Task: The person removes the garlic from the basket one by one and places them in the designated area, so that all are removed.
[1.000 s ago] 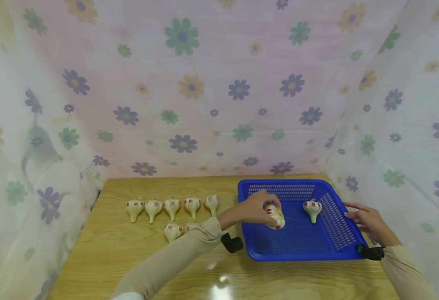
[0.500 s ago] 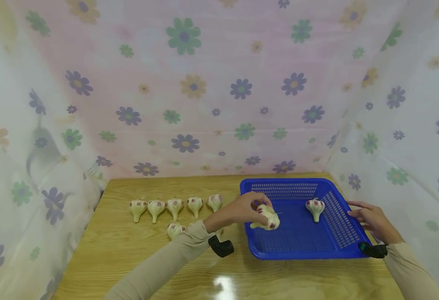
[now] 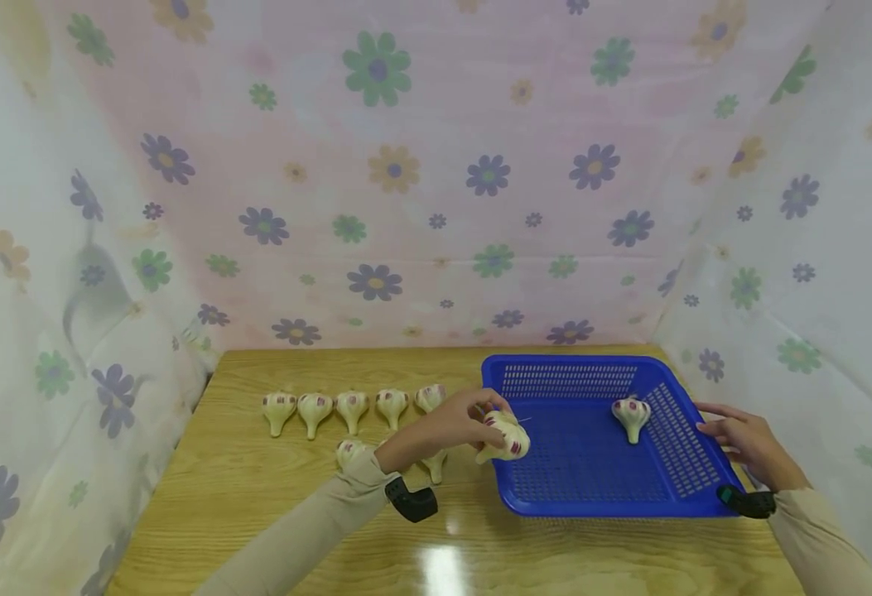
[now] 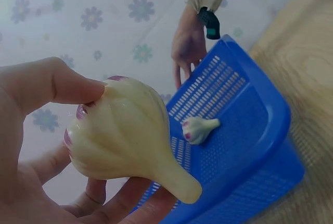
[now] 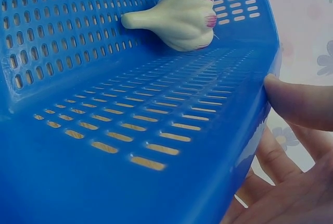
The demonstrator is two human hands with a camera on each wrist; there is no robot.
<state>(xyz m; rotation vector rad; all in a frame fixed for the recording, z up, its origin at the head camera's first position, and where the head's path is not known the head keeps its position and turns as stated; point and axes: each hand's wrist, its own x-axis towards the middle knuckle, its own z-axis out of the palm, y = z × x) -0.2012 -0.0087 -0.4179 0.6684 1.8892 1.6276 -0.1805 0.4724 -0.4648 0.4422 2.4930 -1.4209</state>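
My left hand [image 3: 460, 424] holds a garlic bulb [image 3: 508, 435] just by the basket's left rim. In the left wrist view, the thumb presses the bulb's [image 4: 122, 130] purple-tipped end, other fingers are beneath, and the stem points away from the palm. My right hand [image 3: 752, 447] is at the right side of the blue plastic basket [image 3: 592, 507]; its thumb [image 5: 299, 101] touches the rim and its fairly straight fingers lie along the outer wall. Another garlic bulb [image 3: 632, 418] lies inside the basket near the right wall, stem towards me.
Several garlic bulbs [image 3: 352, 410] lie on the wooden table [image 3: 204, 497] left of the basket, in a back row and a front row. My left forearm partly hides the front row. Flower-patterned cloth [image 3: 436, 190] hangs behind and at both sides.
My left hand has moved left with the garlic bulb, from over the basket to its left rim. The right hand stays by the basket's right side. The head view has shifted slightly.
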